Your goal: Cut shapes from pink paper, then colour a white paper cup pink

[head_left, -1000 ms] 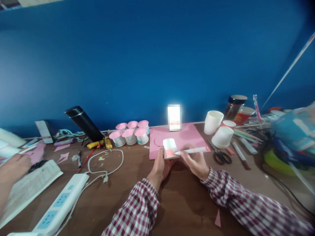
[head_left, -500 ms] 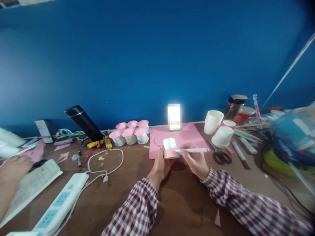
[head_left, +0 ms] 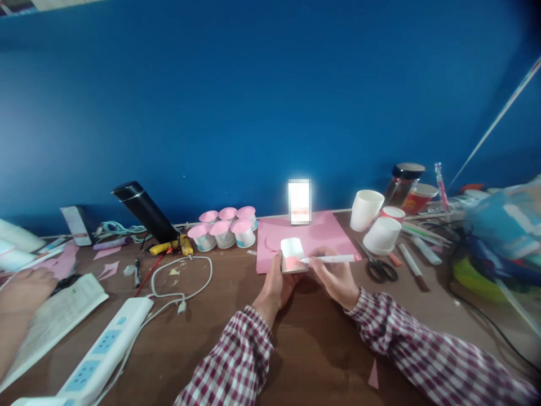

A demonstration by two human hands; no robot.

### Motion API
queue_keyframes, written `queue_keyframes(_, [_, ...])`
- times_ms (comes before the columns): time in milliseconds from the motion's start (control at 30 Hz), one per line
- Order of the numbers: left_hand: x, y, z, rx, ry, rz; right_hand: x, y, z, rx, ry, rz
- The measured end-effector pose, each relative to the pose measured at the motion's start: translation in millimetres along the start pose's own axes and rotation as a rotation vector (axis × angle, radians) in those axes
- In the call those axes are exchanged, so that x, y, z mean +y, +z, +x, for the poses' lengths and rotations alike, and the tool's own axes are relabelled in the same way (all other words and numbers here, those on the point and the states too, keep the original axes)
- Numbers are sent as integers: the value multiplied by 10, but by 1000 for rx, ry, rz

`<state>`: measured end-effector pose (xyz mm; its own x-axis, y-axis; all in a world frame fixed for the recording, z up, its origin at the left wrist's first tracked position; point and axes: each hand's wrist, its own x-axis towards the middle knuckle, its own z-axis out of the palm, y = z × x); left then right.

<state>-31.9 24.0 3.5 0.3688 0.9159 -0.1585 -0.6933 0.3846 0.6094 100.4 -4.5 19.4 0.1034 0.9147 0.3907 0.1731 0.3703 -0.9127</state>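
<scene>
My left hand (head_left: 275, 287) grips a small white paper cup (head_left: 292, 254) lying on its side, with a pink patch on its lower wall. My right hand (head_left: 337, 279) holds a white marker with a pink end (head_left: 333, 259), its tip touching the cup's pink patch. Both sit at the near edge of a pink paper sheet (head_left: 325, 231) on the brown table (head_left: 313, 349).
Several pink-topped cups (head_left: 224, 228) stand left of the sheet. White cups (head_left: 374, 220), scissors (head_left: 380, 268) and pens lie to the right. A cable (head_left: 181, 282), power strip (head_left: 101, 352) and black flask (head_left: 143, 211) lie left. Another person's hand (head_left: 23, 287) rests on a booklet at far left.
The marker tip has shifted slightly along the cup. The other person's hand at far left has moved a little. My hands stay in place.
</scene>
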Motion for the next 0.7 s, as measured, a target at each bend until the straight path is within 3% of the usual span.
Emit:
queue_keyframes(467, [23,35,-29,-11,8,15,-15,-23,1,-36,-8,-3])
queue_keyframes(700, [6,35,-42,-101,16,49,0,7,-33,-83,0,56])
